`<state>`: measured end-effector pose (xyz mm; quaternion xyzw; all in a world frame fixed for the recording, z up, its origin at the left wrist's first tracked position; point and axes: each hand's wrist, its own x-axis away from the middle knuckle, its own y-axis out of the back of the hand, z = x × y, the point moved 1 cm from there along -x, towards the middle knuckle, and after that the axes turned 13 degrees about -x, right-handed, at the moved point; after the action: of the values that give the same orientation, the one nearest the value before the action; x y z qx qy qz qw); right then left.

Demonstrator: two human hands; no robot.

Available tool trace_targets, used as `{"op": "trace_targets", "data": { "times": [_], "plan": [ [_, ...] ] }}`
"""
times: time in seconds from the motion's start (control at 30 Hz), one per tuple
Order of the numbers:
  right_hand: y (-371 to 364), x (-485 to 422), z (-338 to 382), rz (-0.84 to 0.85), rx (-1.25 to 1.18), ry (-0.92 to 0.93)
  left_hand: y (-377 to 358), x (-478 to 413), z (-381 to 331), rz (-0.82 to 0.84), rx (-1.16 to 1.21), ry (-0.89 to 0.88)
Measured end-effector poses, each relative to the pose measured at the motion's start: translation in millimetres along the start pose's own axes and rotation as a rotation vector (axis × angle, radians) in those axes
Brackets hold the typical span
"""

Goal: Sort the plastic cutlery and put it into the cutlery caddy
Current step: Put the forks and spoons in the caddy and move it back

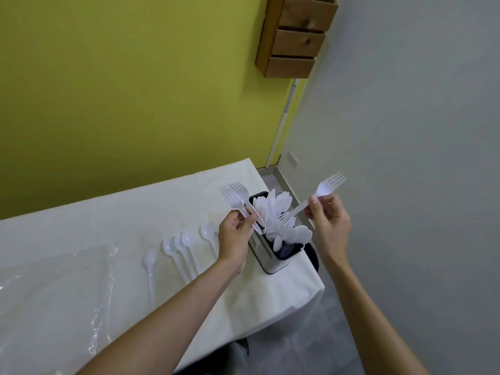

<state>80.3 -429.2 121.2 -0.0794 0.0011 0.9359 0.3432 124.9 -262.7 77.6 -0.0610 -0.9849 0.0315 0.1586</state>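
On the head camera I saw my left hand (234, 235) gripping two white forks (234, 195), tines up, just beside the cutlery caddy (264, 257). My right hand (328, 226) pinched a single fork (326, 188) above it. Loose spoons (187, 238) lay on the tablecloth (108, 217) to the caddy's left.

The two forks (234, 195) gripped in the left hand (234, 238) and the single fork (327, 185) pinched in the right hand (330, 226) were smooth white plastic, as was the cutlery (276, 209) standing in the caddy (261, 257). The spoons (186, 240), midway between the table's far and near edges, were the same plastic, faintly translucent with glossy bowls. The caddy, near the right edge, had a shiny metal wall and a glossy black insert (288, 251). The tablecloth (135, 212) looked white, smooth and matt. A clear plastic sheet (54, 280) toward the left edge was glossy and crinkled. The drawers (296, 39) on the wall were matt wood.
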Motion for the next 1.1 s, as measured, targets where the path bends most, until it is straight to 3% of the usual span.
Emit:
{"op": "trace_targets", "data": {
  "times": [0.07,0.23,0.4,0.57,0.8,0.87,0.97,1.1],
  "plan": [
    [-4,1,-4,0.039,0.009,0.002,-6,-1,7,-0.015,-0.06,-0.006],
    [1,-8,1,-0.047,-0.046,0.068,-17,-4,20,-0.062,-0.25,-0.068],
    [-4,-6,-8,0.136,0.091,0.072,-24,-1,19,-0.101,-0.413,-0.184],
    [6,-15,-5,-0.005,-0.113,0.06,-27,-4,29,-0.098,-0.613,-0.294],
    [4,-22,-7,-0.078,-0.246,0.034,-28,-4,31,-0.111,-0.795,-0.366],
    [6,-24,-12,-0.023,-0.146,0.065,-27,-2,28,-0.089,-0.809,-0.398],
    [3,-18,-27,0.202,0.184,0.066,-27,0,27,-0.052,-0.834,-0.438],
    [7,-23,-32,0.183,0.236,0.058,-29,5,26,0.015,-0.814,-0.421]
  ]
}}
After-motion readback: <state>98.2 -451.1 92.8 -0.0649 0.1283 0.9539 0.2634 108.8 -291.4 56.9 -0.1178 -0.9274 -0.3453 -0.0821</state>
